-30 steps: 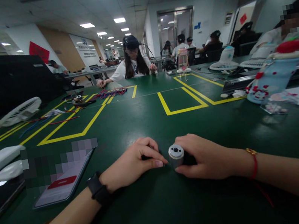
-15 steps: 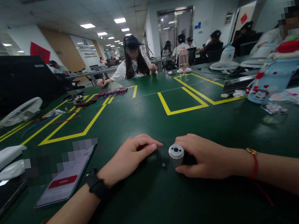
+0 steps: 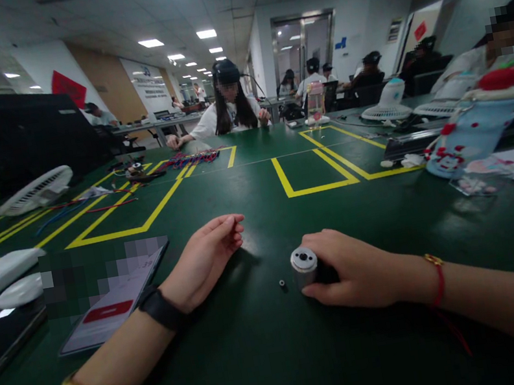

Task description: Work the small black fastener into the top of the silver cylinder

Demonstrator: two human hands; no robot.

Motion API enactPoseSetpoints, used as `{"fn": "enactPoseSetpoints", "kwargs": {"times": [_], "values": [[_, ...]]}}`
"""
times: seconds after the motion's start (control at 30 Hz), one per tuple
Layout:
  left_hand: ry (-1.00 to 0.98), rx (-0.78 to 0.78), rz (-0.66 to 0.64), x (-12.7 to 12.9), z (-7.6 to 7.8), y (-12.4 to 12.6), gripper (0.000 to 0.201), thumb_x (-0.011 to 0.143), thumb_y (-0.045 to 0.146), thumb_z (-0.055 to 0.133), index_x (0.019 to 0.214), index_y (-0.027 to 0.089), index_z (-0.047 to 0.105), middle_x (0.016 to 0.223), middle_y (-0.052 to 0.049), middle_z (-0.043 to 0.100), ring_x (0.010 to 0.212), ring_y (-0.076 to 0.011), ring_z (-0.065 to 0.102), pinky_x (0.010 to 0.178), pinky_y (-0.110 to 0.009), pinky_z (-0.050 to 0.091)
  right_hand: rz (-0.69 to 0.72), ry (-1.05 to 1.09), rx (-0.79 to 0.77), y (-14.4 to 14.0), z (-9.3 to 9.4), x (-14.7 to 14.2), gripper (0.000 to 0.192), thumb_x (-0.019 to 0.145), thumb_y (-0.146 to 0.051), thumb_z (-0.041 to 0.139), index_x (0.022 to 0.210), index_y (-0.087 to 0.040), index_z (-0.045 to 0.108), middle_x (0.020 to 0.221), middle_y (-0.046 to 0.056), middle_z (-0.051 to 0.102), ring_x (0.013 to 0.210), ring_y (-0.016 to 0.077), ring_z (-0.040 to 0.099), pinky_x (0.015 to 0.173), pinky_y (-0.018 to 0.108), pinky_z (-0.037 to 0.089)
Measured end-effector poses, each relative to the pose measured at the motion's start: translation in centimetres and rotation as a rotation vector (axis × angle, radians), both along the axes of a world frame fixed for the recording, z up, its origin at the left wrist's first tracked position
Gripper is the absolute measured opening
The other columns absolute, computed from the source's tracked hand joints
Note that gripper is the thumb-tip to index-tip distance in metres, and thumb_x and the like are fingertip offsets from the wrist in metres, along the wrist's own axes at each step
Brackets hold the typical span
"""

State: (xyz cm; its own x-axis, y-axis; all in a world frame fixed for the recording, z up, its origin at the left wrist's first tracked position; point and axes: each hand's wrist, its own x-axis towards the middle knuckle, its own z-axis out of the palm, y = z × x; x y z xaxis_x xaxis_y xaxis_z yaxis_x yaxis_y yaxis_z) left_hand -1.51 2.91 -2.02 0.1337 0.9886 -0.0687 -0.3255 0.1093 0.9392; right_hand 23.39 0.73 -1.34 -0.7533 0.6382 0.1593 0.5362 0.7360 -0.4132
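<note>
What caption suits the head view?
Right hand holds a small metal cylinder on the green table; left hand lifted open.

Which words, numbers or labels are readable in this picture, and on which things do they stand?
No text here can be read.
Phone: the upper screen is blurred out; the red bar's writing is too small.
White wall board: dark lines, too small to read.
Red wall sign: no legible characters.
Metal cylinder in the right hand: no marking visible.
Blue bottle: only red decoration, no words.
</note>
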Motion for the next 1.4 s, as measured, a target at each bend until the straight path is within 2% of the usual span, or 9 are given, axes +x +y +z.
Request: {"fn": "enactPoseSetpoints", "kwargs": {"times": [0.23,0.3,0.37,0.47,0.57,0.73,0.97,1.23,1.4], "values": [[0.087,0.044,0.155,0.5,-0.2,-0.1,0.03,0.08,0.005,0.061,0.107,0.017,0.06,0.085,-0.001,0.06,0.065,-0.008,0.055,0.068,-0.022,0.048,-0.006,0.002,-0.009,-0.1,0.1,0.1,0.021,0.079,-0.033,0.066,0.089,-0.018,0.055,0.087,0.004,0.059,0.074,0.0174,0.049,0.069,0.032,0.037],[0.223,0.093,0.078,0.4,-0.3,-0.1,0.025,0.08,0.009,0.063,0.103,0.017,0.063,0.085,0.0,0.061,0.068,-0.0094,0.056,0.069,-0.023,0.047,-0.002,0.013,-0.008,-0.1,0.0,0.2,0.021,0.079,-0.033,0.065,0.09,-0.018,0.055,0.087,0.004,0.059,0.074,0.0173,0.049,0.069,0.032,0.037],[0.478,0.176,-0.071,0.1,-0.2,-0.2,0.018,0.083,0.016,0.061,0.1,0.018,0.065,0.085,-0.001,0.062,0.073,-0.0127,0.058,0.07,-0.025,0.046,0.002,0.021,-0.002,-0.1,0.0,0.2,0.02,0.079,-0.032,0.065,0.089,-0.018,0.055,0.086,0.003,0.059,0.074,0.017,0.048,0.069,0.032,0.036],[0.834,0.39,-0.301,-0.2,0.1,-0.4,0.013,0.085,0.02,0.059,0.095,0.02,0.068,0.096,-0.003,0.063,0.082,-0.016,0.058,0.075,-0.029,0.046,0.009,0.021,0.01,-0.1,0.0,0.2,0.02,0.078,-0.032,0.065,0.088,-0.018,0.054,0.086,0.003,0.059,0.074,0.0168,0.048,0.068,0.031,0.036],[0.936,0.561,-0.425,-0.4,0.6,-0.7,0.012,0.082,0.018,0.063,0.092,0.021,0.07,0.106,-0.003,0.06,0.093,-0.0179,0.058,0.087,-0.033,0.045,0.009,0.013,0.014,-0.1,0.0,0.2,0.021,0.079,-0.032,0.065,0.089,-0.018,0.054,0.086,0.003,0.059,0.073,0.0168,0.048,0.067,0.031,0.036],[0.971,0.611,-0.559,0.0,1.1,-1.2,0.014,0.081,0.023,0.069,0.094,0.025,0.073,0.108,-0.004,0.062,0.102,-0.0209,0.058,0.093,-0.037,0.043,0.005,-0.005,0.024,0.0,-0.2,0.2,0.022,0.078,-0.031,0.066,0.089,-0.018,0.054,0.087,0.003,0.059,0.074,0.0174,0.048,0.068,0.032,0.036],[0.965,0.637,-0.544,0.8,0.8,-1.7,0.013,0.082,0.031,0.069,0.092,0.027,0.076,0.102,-0.004,0.064,0.098,-0.0209,0.059,0.09,-0.035,0.044,0.02,0.021,0.036,0.1,-0.5,0.3,0.021,0.078,-0.031,0.067,0.089,-0.018,0.054,0.086,0.003,0.059,0.074,0.017,0.048,0.067,0.031,0.036],[0.801,0.551,-0.211,2.2,1.8,-2.7,0.018,0.088,0.033,0.064,0.101,0.027,0.074,0.1,-0.003,0.063,0.092,-0.0188,0.06,0.081,-0.031,0.045,0.018,0.027,0.035,0.1,-0.4,0.1,0.021,0.079,-0.031,0.065,0.09,-0.018,0.053,0.087,0.003,0.058,0.074,0.0165,0.048,0.068,0.031,0.036],[0.751,0.562,-0.199,3.4,2.2,-3.4,0.019,0.088,0.028,0.063,0.105,0.027,0.074,0.099,-0.003,0.063,0.091,-0.0181,0.06,0.082,-0.031,0.046,0.013,0.013,0.036,0.1,-0.6,0.0,0.023,0.08,-0.033,0.065,0.093,-0.018,0.054,0.088,0.003,0.06,0.076,0.0178,0.051,0.071,0.032,0.037]]}}
